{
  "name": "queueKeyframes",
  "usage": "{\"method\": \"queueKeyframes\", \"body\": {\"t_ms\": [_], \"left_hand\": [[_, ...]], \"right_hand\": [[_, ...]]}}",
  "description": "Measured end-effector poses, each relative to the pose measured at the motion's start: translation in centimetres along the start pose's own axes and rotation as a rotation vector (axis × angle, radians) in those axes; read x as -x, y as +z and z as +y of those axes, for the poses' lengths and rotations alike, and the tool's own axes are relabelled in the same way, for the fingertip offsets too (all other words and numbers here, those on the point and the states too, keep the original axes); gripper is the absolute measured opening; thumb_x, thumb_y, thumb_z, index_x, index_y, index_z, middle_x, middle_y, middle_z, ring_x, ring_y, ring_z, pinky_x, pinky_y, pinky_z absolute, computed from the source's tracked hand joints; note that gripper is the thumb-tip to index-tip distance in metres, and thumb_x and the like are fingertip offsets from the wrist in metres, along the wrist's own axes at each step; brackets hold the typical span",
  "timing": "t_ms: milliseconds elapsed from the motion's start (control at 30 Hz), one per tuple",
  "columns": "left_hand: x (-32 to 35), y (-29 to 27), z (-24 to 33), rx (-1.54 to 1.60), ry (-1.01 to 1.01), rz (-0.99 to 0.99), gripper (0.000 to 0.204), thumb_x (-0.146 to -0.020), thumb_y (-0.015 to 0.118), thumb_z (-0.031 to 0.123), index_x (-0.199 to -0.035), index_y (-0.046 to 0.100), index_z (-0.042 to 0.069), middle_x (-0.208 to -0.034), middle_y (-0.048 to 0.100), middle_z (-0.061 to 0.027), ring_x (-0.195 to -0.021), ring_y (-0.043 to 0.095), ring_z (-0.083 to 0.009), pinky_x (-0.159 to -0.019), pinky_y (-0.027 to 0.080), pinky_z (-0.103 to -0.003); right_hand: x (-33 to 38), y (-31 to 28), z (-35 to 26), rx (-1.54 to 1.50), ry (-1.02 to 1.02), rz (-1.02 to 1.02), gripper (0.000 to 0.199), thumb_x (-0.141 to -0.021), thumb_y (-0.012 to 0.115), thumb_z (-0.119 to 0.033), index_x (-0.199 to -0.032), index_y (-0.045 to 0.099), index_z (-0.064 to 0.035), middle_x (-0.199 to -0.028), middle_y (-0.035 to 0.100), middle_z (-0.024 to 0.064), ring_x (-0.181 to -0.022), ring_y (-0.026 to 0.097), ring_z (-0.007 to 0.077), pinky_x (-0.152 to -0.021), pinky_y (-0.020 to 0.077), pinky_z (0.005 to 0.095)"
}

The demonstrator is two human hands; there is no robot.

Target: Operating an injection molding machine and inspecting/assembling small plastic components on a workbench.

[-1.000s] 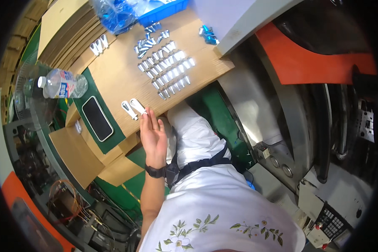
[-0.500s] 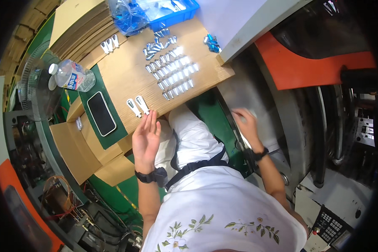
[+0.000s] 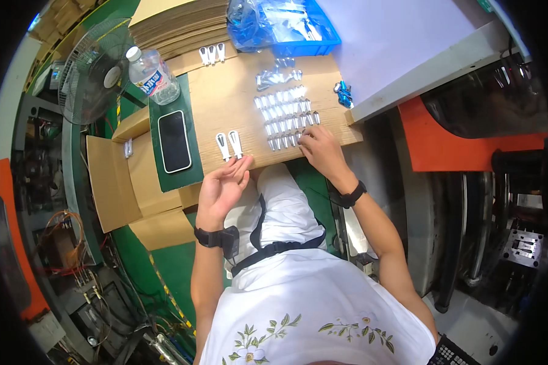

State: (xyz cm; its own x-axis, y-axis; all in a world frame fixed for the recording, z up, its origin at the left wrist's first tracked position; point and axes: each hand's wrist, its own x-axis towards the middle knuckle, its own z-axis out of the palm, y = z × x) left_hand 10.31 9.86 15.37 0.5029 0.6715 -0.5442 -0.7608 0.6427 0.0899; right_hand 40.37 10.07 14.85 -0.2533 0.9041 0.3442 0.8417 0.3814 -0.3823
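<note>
My left hand (image 3: 223,190) is half turned palm up at the table's front edge. Its fingers are stretched out, with the tips by the lower end of a white, paddle-shaped piece (image 3: 234,144) with a dark inset. A similar white piece (image 3: 223,146) lies just left of it. My right hand (image 3: 324,152) reaches over the front edge, its fingers bent together on a small silver metal piece (image 3: 298,137) at the right end of the front row. Rows of like tapered silver pieces (image 3: 280,110) lie behind, with a looser group (image 3: 278,78) farther back.
A phone (image 3: 175,142) and a plastic bottle (image 3: 158,79) stand on the left. At the back are stacked cardboard (image 3: 176,30), white pieces (image 3: 212,54) and a blue bin (image 3: 307,48). Blue pieces (image 3: 343,93) lie right, near a machine frame (image 3: 420,76). An open carton (image 3: 112,182) sits lower left.
My right hand has come from beside the machine, leftward and forward, to the front row of silver pieces. My left hand stays by the white pieces. The whole view has shifted.
</note>
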Motion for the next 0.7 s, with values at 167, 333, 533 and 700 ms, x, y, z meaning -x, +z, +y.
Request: {"method": "queueKeyframes", "body": {"t_ms": [167,333,533,700], "left_hand": [[0.5,0.0,0.2,0.013,-0.042,-0.027,0.044,-0.091,0.049,-0.002,-0.133,0.038,-0.003,-0.151,0.036,-0.0239,-0.141,0.040,-0.0322,-0.103,0.041,-0.040],[1.5,-0.3,-0.7,0.011,0.004,0.047,0.042,-0.093,0.050,0.001,-0.133,0.040,0.000,-0.150,0.039,-0.0242,-0.140,0.041,-0.0318,-0.101,0.042,-0.039],[3.1,0.9,-3.1,-0.175,0.136,0.093,0.054,-0.095,0.052,0.006,-0.147,0.034,0.005,-0.145,0.046,-0.0215,-0.136,0.047,-0.0305,-0.097,0.045,-0.035],[2.3,4.3,-6.5,-0.741,0.368,0.131,0.041,-0.098,0.057,0.011,-0.138,0.052,0.002,-0.133,0.059,-0.0094,-0.116,0.059,-0.0168,-0.094,0.045,-0.030]], "right_hand": [[0.4,0.1,0.8,0.006,-0.023,0.034,0.011,-0.077,0.073,-0.006,-0.086,0.067,-0.0052,-0.093,0.061,0.0081,-0.090,0.059,0.0290,-0.078,0.0483,0.0397],[1.1,0.1,2.1,-0.036,-0.072,0.065,0.012,-0.077,0.072,-0.004,-0.088,0.069,-0.0057,-0.090,0.062,0.0082,-0.087,0.061,0.0284,-0.076,0.0501,0.0388],[1.0,0.2,2.9,-0.074,-0.147,0.092,0.017,-0.074,0.071,0.000,-0.089,0.070,-0.0065,-0.083,0.062,0.0073,-0.081,0.062,0.0272,-0.071,0.0520,0.0370],[2.1,-1.5,-1.4,-0.999,0.457,0.159,0.011,-0.085,0.074,-0.004,-0.095,0.073,0.0018,-0.093,0.071,0.0065,-0.082,0.065,0.0121,-0.073,0.0520,0.0259]]}}
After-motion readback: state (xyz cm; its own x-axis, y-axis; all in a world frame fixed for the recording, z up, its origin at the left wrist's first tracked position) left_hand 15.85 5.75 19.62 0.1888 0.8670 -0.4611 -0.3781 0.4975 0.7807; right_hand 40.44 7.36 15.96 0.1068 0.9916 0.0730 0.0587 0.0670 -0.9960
